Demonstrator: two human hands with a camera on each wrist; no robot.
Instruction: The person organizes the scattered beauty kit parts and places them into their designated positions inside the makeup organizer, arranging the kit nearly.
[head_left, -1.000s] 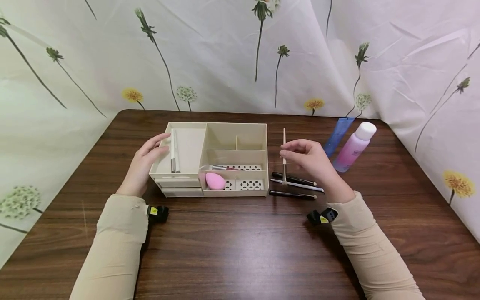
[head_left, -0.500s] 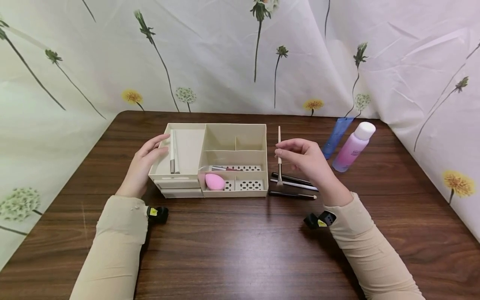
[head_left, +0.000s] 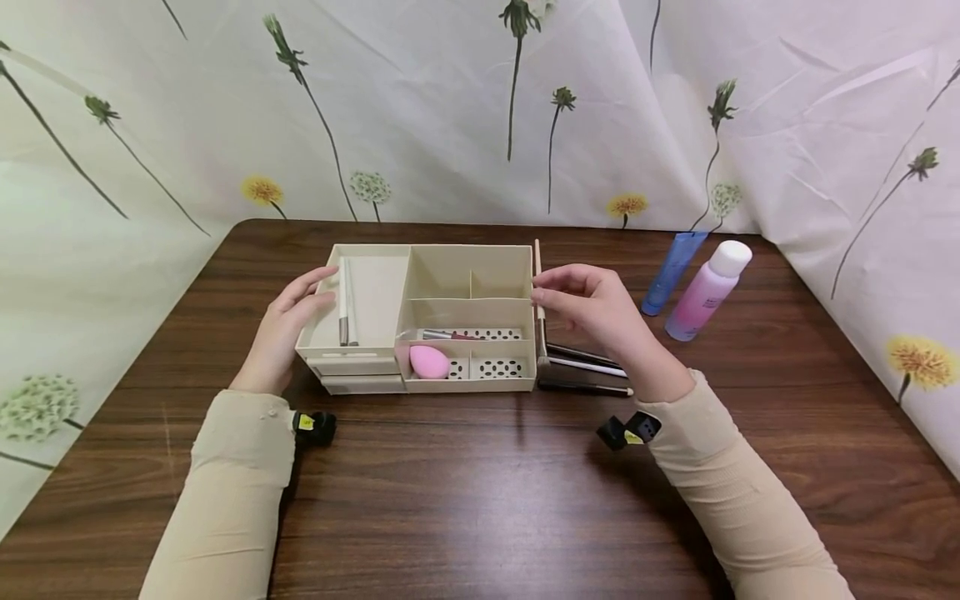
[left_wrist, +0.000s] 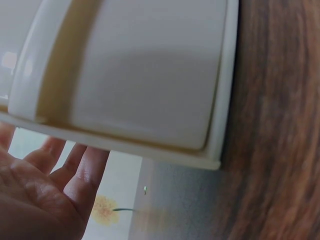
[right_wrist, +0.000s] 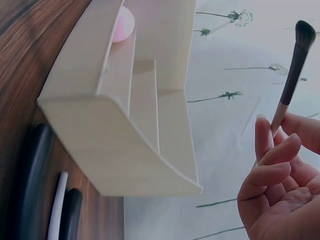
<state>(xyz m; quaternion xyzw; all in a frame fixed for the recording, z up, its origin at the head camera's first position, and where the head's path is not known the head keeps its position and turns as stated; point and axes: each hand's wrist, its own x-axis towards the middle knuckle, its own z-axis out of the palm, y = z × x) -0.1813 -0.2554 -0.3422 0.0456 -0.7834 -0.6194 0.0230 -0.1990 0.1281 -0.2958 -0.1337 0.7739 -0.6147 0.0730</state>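
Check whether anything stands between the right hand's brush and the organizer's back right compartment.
The right wall of the organizer does; I can't tell whether the brush in the right hand clears its rim. Nothing loose shows between.

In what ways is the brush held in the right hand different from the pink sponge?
Shape: the brush is long and thin, while the pink sponge is short and rounded.
Colour: the brush has a pale handle and a dark head; the sponge shows only pink.
Place: the brush is pinched by the right hand at the organizer's right side; the sponge lies in a front compartment.
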